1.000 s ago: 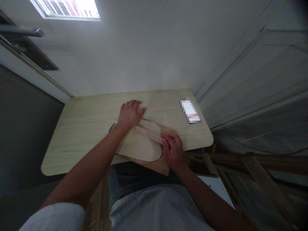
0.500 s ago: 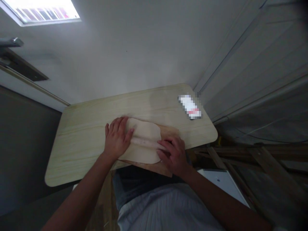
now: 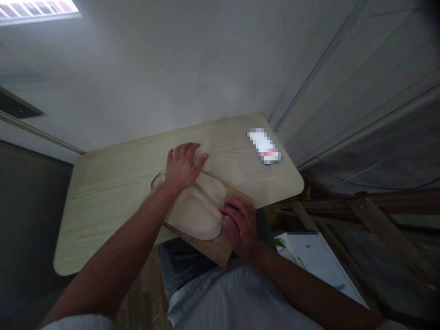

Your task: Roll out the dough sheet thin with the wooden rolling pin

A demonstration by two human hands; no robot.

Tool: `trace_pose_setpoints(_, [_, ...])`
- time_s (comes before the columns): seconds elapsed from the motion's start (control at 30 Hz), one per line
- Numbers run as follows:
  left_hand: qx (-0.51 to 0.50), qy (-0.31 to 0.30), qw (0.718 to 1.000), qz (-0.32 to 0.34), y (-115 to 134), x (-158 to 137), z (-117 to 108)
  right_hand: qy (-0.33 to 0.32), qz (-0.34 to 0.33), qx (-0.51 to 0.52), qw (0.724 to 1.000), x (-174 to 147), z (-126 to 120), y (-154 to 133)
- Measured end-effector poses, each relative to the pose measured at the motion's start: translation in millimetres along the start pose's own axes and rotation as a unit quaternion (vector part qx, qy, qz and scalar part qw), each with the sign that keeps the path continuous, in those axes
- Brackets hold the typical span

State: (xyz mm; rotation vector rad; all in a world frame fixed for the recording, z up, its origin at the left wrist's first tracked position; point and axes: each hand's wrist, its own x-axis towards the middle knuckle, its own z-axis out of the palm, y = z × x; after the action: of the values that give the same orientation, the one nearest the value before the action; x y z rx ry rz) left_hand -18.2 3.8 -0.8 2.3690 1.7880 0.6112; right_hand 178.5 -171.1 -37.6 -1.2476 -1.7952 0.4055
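One pale rolling pin (image 3: 208,202) lies slantwise across a flat sheet of dough (image 3: 190,219), its left end beneath the palm of the left hand (image 3: 184,167), its right end under the fingers of the right hand (image 3: 242,224). Left fingers: slightly spread, thumb apart, extending beyond the dough above the worktop (image 3: 110,188). Right fingers: bent and close together over the pin; whether they pinch it cannot be told, the underside being hidden. The dough occupies the space between the two sets of fingers and continues toward the body. Beneath it, a wooden board (image 3: 209,251) projects past the right fingers, one corner nearer the wearer. A metal loop (image 3: 155,178) shows left of the left fingers, beside the wrist. Beyond the right fingers, toward the worktop's far right corner, lies a phone (image 3: 264,146), its screen pixelated.
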Motion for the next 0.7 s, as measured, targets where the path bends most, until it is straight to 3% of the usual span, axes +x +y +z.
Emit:
trace_pose_setpoints(0.13, [-0.008, 0.007, 1.0, 0.017, 11.8, 12.4, 5.1, 0.002, -0.001, 0.019, 1.0, -1.1, 0.3, 3.1])
trace_pose_setpoints(0.37, [-0.045, 0.085, 0.995, 0.013, 25.1, 28.7, 12.7, -0.001, -0.001, 0.016, 1.0, -1.5, 0.1, 5.3])
trace_pose_setpoints(0.53, [-0.07, 0.142, 0.986, -0.048, 13.6, 24.2, 12.8, 0.001, -0.006, 0.012, 1.0, 1.4, -0.6, 3.8])
trace_pose_setpoints(0.7, [-0.067, 0.117, 0.987, -0.087, -11.8, 2.4, 9.4, 0.007, -0.006, 0.005, 1.0, 2.2, 1.5, 3.2])
